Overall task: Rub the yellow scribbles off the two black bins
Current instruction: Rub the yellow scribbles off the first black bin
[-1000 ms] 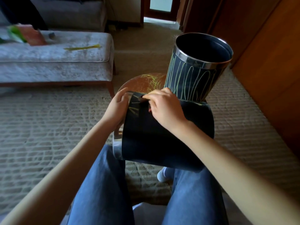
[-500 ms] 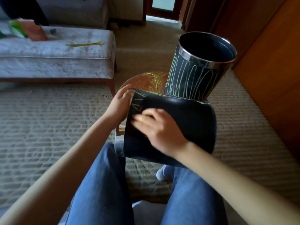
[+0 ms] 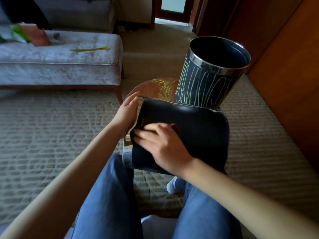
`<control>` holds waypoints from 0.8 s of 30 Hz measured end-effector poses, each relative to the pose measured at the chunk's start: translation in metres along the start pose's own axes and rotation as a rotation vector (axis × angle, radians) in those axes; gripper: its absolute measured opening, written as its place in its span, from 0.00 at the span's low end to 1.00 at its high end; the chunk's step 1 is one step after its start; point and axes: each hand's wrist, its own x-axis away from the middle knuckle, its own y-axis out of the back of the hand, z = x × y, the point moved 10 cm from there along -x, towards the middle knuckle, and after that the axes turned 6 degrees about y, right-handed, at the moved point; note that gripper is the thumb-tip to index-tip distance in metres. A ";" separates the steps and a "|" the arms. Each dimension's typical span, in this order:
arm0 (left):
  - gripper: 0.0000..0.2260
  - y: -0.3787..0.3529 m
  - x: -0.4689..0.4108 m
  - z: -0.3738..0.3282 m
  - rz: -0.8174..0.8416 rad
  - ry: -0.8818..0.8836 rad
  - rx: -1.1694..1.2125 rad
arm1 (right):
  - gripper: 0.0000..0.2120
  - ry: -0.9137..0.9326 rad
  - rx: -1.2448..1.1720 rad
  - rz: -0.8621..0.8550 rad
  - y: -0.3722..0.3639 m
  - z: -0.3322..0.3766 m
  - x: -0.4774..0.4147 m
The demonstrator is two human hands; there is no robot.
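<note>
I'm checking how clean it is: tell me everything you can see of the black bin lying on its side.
The lying bin is a glossy black cylinder, tipped on its side over the person's jeans, its metal rim band pointing left. The side that shows is free of yellow scribbles, except for small pale flecks at the base edge. The left hand holds the rim end; the right hand presses flat on the side, fingers blurred. The underside is hidden.

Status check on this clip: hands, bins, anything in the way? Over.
Left hand grips lying bin at its rim. Right hand flat on its side, fingers blurred. Upright bin scribbled on near side. Nothing blocking.
</note>
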 end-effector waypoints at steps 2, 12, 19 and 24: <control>0.18 0.003 0.003 0.002 0.001 -0.003 0.008 | 0.11 0.167 0.029 0.049 -0.002 0.012 0.007; 0.26 0.007 0.026 0.012 0.010 -0.012 0.093 | 0.17 -0.554 -0.255 0.270 -0.029 -0.127 -0.058; 0.13 0.004 0.014 0.008 -0.074 0.129 0.037 | 0.17 -0.302 -0.118 0.091 0.006 -0.078 -0.036; 0.08 0.004 -0.001 0.006 -0.057 0.252 -0.047 | 0.20 -0.121 -0.011 0.070 0.051 -0.057 0.026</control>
